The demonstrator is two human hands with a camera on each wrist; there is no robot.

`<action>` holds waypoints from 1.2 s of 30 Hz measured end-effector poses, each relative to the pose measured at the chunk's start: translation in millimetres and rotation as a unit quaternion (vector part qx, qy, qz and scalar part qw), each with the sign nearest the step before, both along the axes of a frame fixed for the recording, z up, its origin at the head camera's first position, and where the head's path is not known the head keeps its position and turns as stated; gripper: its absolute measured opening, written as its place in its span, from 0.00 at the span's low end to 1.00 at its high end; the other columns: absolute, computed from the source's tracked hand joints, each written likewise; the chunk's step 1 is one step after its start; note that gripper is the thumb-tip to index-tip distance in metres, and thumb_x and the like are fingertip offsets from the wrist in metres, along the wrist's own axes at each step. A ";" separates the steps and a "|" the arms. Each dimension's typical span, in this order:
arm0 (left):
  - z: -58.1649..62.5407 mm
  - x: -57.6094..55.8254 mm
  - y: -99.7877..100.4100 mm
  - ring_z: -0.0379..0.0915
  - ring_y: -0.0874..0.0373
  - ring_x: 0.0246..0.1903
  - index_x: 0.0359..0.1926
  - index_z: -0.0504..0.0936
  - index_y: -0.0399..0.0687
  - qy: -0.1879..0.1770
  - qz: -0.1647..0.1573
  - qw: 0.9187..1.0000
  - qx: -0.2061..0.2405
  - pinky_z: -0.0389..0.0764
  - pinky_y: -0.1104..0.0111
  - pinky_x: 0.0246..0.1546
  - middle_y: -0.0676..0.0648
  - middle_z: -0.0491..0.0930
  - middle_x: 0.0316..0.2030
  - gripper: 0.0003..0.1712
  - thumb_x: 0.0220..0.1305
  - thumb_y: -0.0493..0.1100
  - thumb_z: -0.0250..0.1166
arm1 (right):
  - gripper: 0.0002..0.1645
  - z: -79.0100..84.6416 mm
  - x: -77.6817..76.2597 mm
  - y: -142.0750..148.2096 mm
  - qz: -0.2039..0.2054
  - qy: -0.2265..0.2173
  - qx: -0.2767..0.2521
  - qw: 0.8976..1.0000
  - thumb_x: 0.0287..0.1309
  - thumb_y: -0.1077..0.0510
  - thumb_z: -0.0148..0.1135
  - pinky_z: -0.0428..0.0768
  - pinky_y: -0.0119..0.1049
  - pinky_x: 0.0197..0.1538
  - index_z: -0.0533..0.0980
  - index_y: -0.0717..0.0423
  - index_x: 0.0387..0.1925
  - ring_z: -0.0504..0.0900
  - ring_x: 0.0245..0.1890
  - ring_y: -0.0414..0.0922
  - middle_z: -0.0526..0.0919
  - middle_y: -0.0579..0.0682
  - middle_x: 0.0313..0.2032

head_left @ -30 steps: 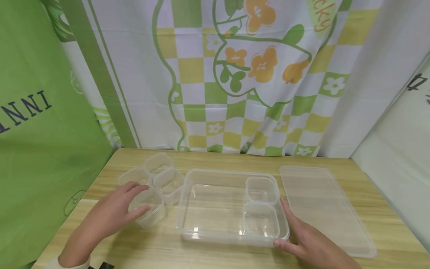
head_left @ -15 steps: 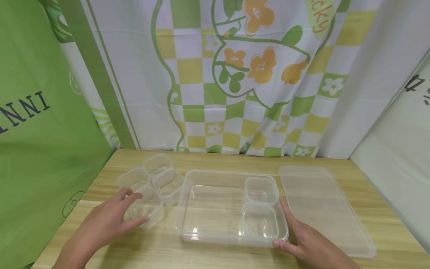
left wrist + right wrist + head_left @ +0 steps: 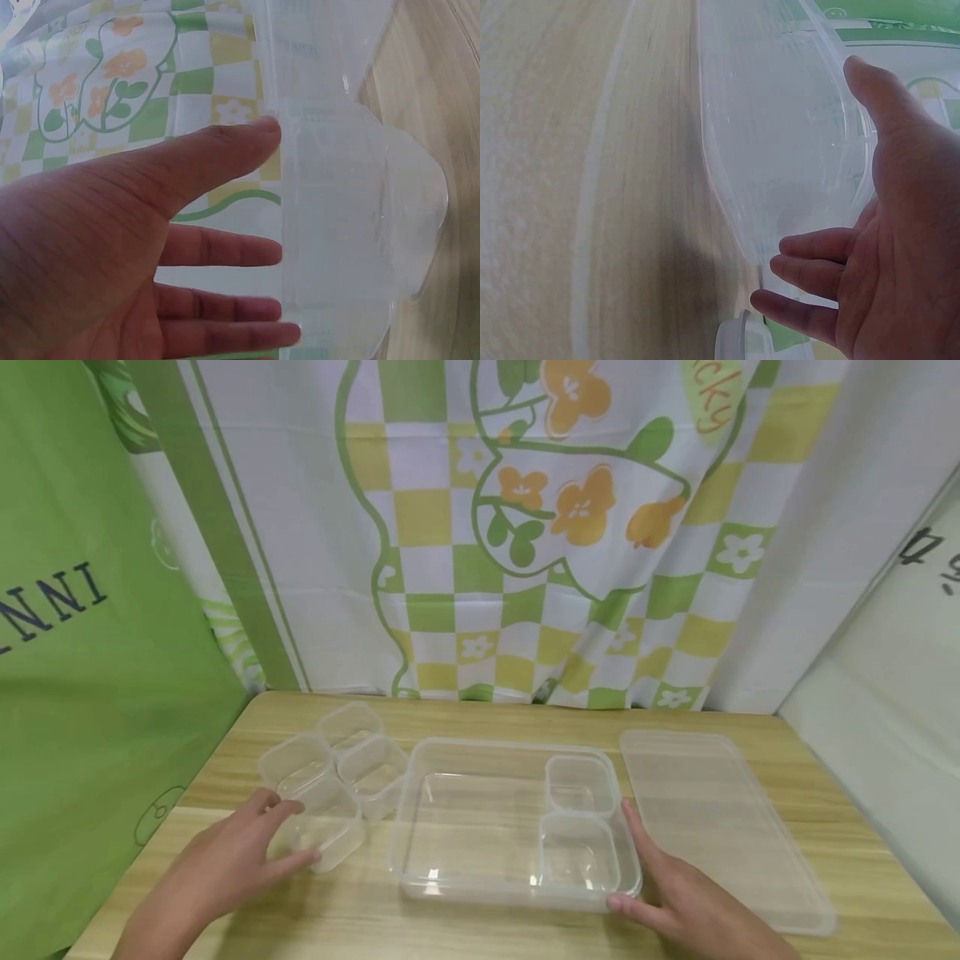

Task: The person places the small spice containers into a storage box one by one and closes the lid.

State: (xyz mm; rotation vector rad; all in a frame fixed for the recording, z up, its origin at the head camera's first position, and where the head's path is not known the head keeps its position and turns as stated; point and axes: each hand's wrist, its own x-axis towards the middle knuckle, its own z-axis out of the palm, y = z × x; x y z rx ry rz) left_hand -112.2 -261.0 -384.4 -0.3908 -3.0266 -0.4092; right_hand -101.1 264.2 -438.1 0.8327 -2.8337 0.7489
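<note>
Operator: State of each grip?
Instructor: Left grip (image 3: 232,857): fingers and thumb apart, beside the nearest cup (image 3: 330,820); nothing clamped. Right grip (image 3: 675,892): fingers and thumb apart, spread against the end of the large box (image 3: 487,891) on that side; box resting on the counter (image 3: 517,939).

Operator: Likely faults?
Instructor: At the left grip, a pinch on the cup's rim may drag the three other cups (image 3: 375,772) crowded just beyond it. Between the grips, excess pressure from the right grip could slide the box toward those cups and jolt the two inner cups (image 3: 581,860) standing at its end of the box. Outside the right grip, a careless withdrawal may shift the lid (image 3: 727,818).

Operator: Unverified items?
Instructor: Left fingertip contact is uncertain; that hand hides part of the cup. Most right fingers are concealed in the head view. Clear walls obscure any gap between box and closest cup. The right grip covers part of the lid's near end.
</note>
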 end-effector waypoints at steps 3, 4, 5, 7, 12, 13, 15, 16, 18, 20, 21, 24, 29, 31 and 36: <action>-0.3 0.3 -1.9 0.81 0.42 0.39 0.61 0.79 0.38 -0.018 0.005 1.000 -0.002 0.83 0.45 0.35 0.35 0.75 0.53 0.43 0.59 0.67 0.72 | 0.68 -0.4 -1.1 -0.4 -0.001 -0.001 0.002 1.000 0.63 0.42 0.71 0.79 0.57 0.58 0.33 0.53 0.82 0.77 0.61 0.59 0.66 0.69 0.70; -0.3 0.1 -2.4 0.81 0.41 0.40 0.61 0.79 0.38 -0.023 0.006 1.000 -0.002 0.83 0.44 0.36 0.34 0.75 0.53 0.43 0.59 0.67 0.72 | 0.68 -0.4 -1.4 -0.3 -0.002 -0.002 0.003 1.000 0.63 0.41 0.71 0.78 0.57 0.58 0.33 0.53 0.82 0.76 0.61 0.59 0.66 0.69 0.70; -0.5 -0.2 -2.8 0.81 0.40 0.40 0.62 0.79 0.38 -0.027 0.006 1.000 -0.002 0.83 0.44 0.36 0.34 0.75 0.53 0.44 0.59 0.67 0.72 | 0.68 -0.4 -1.6 0.0 -0.003 -0.001 0.004 1.000 0.63 0.41 0.71 0.78 0.57 0.58 0.33 0.53 0.82 0.76 0.61 0.59 0.66 0.69 0.70; -1.1 -1.4 -3.0 0.81 0.40 0.42 0.62 0.78 0.38 -0.038 0.007 0.999 -0.001 0.83 0.43 0.38 0.35 0.75 0.53 0.44 0.59 0.68 0.72 | 0.68 -0.2 -1.4 0.9 -0.006 -0.005 0.006 1.000 0.63 0.41 0.71 0.78 0.57 0.58 0.33 0.53 0.82 0.76 0.61 0.59 0.66 0.69 0.70; -2.7 -2.6 -2.8 0.81 0.40 0.44 0.62 0.78 0.40 -0.065 0.009 0.998 0.001 0.82 0.44 0.40 0.37 0.76 0.53 0.43 0.58 0.68 0.72 | 0.69 0.3 -0.6 2.1 -0.007 -0.014 0.005 1.000 0.63 0.41 0.71 0.79 0.57 0.57 0.32 0.52 0.82 0.76 0.61 0.59 0.65 0.69 0.71; -2.9 -2.4 -2.9 0.80 0.41 0.44 0.62 0.78 0.40 -0.066 0.011 0.998 -0.001 0.82 0.45 0.40 0.37 0.76 0.53 0.44 0.58 0.68 0.72 | 0.68 0.1 -0.8 1.8 -0.005 -0.013 0.004 1.000 0.63 0.41 0.71 0.79 0.57 0.58 0.32 0.52 0.82 0.76 0.62 0.59 0.65 0.69 0.71; -3.1 -1.8 -3.2 0.80 0.41 0.44 0.61 0.78 0.40 -0.066 0.009 0.998 -0.005 0.82 0.45 0.39 0.37 0.76 0.53 0.43 0.58 0.68 0.73 | 0.68 -0.3 -1.3 1.5 -0.002 -0.012 0.003 1.000 0.63 0.41 0.71 0.79 0.56 0.58 0.33 0.52 0.82 0.76 0.62 0.59 0.65 0.69 0.71; -3.3 -1.6 -3.1 0.80 0.41 0.44 0.61 0.78 0.40 -0.065 0.009 0.998 -0.006 0.82 0.45 0.39 0.37 0.76 0.53 0.43 0.57 0.68 0.73 | 0.68 -0.5 -1.5 1.1 -0.001 -0.010 0.003 1.000 0.63 0.41 0.71 0.79 0.55 0.58 0.33 0.52 0.82 0.76 0.62 0.59 0.66 0.69 0.70; -3.9 -1.8 -3.1 0.80 0.42 0.43 0.61 0.78 0.40 -0.061 0.006 0.998 -0.008 0.82 0.46 0.38 0.37 0.76 0.52 0.43 0.57 0.67 0.73 | 0.68 -1.0 -1.8 0.8 -0.001 -0.007 0.004 1.000 0.63 0.41 0.71 0.80 0.55 0.58 0.33 0.53 0.82 0.77 0.61 0.59 0.66 0.69 0.70; -4.3 -2.2 -2.9 0.80 0.42 0.42 0.60 0.78 0.40 -0.059 0.005 0.998 -0.010 0.82 0.46 0.37 0.37 0.76 0.52 0.42 0.57 0.67 0.73 | 0.69 -1.2 -2.0 0.6 0.000 -0.004 0.004 1.000 0.62 0.41 0.72 0.80 0.55 0.58 0.33 0.53 0.82 0.77 0.61 0.59 0.66 0.69 0.70; -4.4 -2.5 -2.8 0.80 0.43 0.42 0.59 0.78 0.40 -0.058 0.004 0.998 -0.012 0.82 0.47 0.36 0.38 0.76 0.51 0.42 0.56 0.67 0.74 | 0.69 -1.2 -2.1 0.5 0.000 -0.004 0.004 1.000 0.62 0.41 0.72 0.80 0.55 0.58 0.33 0.53 0.82 0.77 0.61 0.59 0.66 0.69 0.70; -5.2 -2.8 -2.5 0.80 0.46 0.39 0.56 0.79 0.41 -0.057 0.005 0.998 -0.013 0.82 0.49 0.34 0.40 0.76 0.49 0.40 0.55 0.65 0.75 | 0.69 -0.9 -2.0 0.4 0.000 -0.004 0.004 1.000 0.62 0.41 0.72 0.80 0.54 0.58 0.33 0.53 0.82 0.77 0.61 0.59 0.66 0.70 0.70; -5.5 -3.5 -2.9 0.77 0.53 0.34 0.50 0.79 0.44 -0.057 0.008 0.998 -0.010 0.82 0.53 0.32 0.47 0.76 0.44 0.33 0.55 0.62 0.77 | 0.68 -0.3 -1.7 0.0 -0.001 -0.006 0.002 1.000 0.63 0.41 0.71 0.80 0.54 0.58 0.33 0.53 0.82 0.76 0.61 0.59 0.66 0.69 0.70; -5.5 -3.9 -3.1 0.75 0.55 0.33 0.47 0.79 0.45 -0.054 0.008 0.998 -0.010 0.81 0.54 0.31 0.49 0.76 0.43 0.30 0.55 0.61 0.77 | 0.68 -0.1 -1.5 -0.3 -0.001 -0.007 0.002 1.000 0.63 0.41 0.71 0.80 0.54 0.58 0.33 0.53 0.82 0.76 0.61 0.59 0.66 0.69 0.70; -3.9 -4.8 -3.0 0.74 0.56 0.32 0.44 0.79 0.48 -0.053 0.008 0.998 -0.014 0.81 0.54 0.32 0.51 0.76 0.42 0.27 0.55 0.60 0.77 | 0.68 -0.3 -1.7 -0.5 -0.002 -0.006 0.001 1.000 0.63 0.41 0.71 0.80 0.54 0.58 0.33 0.53 0.82 0.77 0.61 0.58 0.67 0.69 0.70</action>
